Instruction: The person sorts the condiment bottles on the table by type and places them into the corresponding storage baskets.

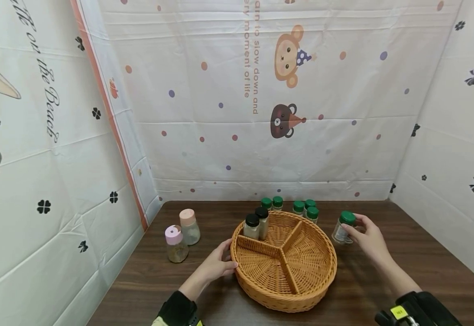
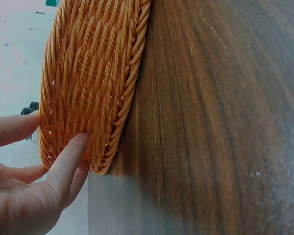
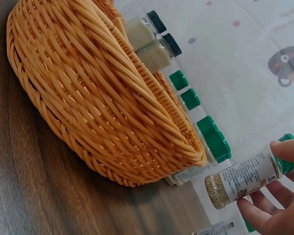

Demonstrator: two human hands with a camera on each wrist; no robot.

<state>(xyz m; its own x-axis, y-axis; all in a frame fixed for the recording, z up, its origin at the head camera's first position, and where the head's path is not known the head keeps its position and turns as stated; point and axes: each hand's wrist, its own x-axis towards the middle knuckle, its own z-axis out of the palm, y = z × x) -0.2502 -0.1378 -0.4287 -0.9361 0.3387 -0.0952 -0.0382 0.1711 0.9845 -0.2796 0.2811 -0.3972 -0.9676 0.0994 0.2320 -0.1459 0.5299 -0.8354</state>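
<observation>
Left hand [image 1: 217, 265] gripping a wicker basket [image 1: 285, 302], right hand [image 1: 368, 237] pinching a green-capped jar [image 3: 247, 177]
Held jar just right of the basket; two black-capped jars [image 1: 251, 229] stand in its rear compartment [image 1: 280, 226]

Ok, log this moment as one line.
left hand: touches basket; right hand: holds green-capped jar; two black-capped jars: in basket; more green-capped jars: behind basket

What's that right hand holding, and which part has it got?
The right hand holds a green-lidded jar, with one finger at the lid and another against the labelled side.
</observation>
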